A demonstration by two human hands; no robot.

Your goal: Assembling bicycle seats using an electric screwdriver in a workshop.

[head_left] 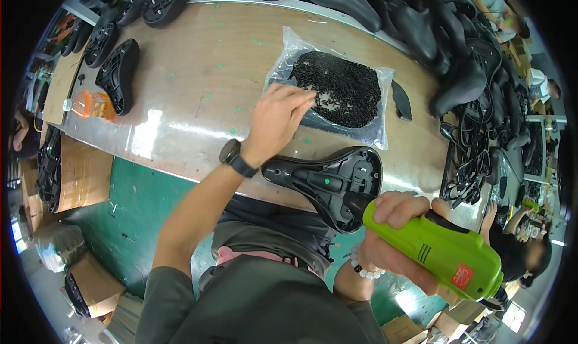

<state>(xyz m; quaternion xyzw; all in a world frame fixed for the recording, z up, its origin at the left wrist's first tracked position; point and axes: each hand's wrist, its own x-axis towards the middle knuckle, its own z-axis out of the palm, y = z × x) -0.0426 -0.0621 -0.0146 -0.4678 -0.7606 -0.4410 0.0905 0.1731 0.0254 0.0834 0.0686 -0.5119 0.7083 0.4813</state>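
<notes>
A black bicycle saddle lies underside up at the table's near edge. Over it, my right hand grips a lime-green power screwdriver, whose black nose is close to the saddle's right part. My left hand, with a dark watch on its wrist, is at the near left side of a pile of small black screws. Its thumb and fingers are pinched together; anything between them is too small to make out. The screws lie on a clear plastic bag.
Black saddles are heaped along the far and right sides, with more at the left, beside an orange bottle. A flat black piece lies right of the bag. Cardboard boxes stand on the left. Other people work at the right.
</notes>
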